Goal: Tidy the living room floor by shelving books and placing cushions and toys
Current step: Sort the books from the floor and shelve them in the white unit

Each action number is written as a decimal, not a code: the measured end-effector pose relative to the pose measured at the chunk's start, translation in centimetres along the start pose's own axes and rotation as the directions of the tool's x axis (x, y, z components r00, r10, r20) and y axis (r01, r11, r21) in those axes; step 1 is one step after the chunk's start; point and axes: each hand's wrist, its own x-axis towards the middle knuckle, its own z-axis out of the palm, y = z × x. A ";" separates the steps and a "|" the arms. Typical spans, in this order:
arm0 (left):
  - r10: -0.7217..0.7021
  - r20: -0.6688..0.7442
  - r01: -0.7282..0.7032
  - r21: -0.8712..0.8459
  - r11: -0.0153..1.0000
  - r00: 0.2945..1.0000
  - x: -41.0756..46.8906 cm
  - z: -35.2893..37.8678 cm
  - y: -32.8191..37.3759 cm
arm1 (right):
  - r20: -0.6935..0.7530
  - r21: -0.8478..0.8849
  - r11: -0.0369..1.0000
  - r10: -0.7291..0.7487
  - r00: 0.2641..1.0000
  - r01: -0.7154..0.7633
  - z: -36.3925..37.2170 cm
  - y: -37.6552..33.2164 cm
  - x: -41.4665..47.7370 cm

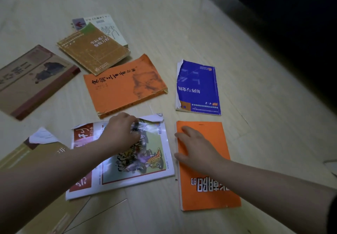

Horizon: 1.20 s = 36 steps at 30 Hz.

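- Left hand (pixel 122 133) over the far end of the illustrated magazine (pixel 142 161), which lies flat on the floor (pixel 182 24). Fingers are curled together onto the glossy cover; pinching or only pressing, cannot tell.
- Right hand (pixel 197 148) lies flat on the plain orange book (pixel 206 193), just right of the magazine. Fingers straight, slightly apart, thumb at the book's left edge.
- Beyond these: blue book (pixel 197 88), orange calligraphy book (pixel 124 88), brown book (pixel 94 49) overlapping a white book (pixel 109 26).
- Tan book (pixel 32 80) lies further left.
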 end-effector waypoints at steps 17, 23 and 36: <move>0.085 0.153 -0.119 0.235 0.965 0.985 -0.4 3.1 1.3 | 0.048 -0.081 0.988 0.139 0.989 -0.134 1.1 5.1 -1.5; 0.149 0.185 -0.191 0.234 0.953 0.971 0.2 3.9 3.2 | 0.012 -0.039 0.951 0.308 0.951 -0.307 0.2 8.9 -2.5; 0.208 0.211 -0.253 0.217 0.943 0.955 0.3 4.0 4.2 | -0.021 -0.035 0.892 0.449 0.893 -0.450 -0.1 9.6 -1.6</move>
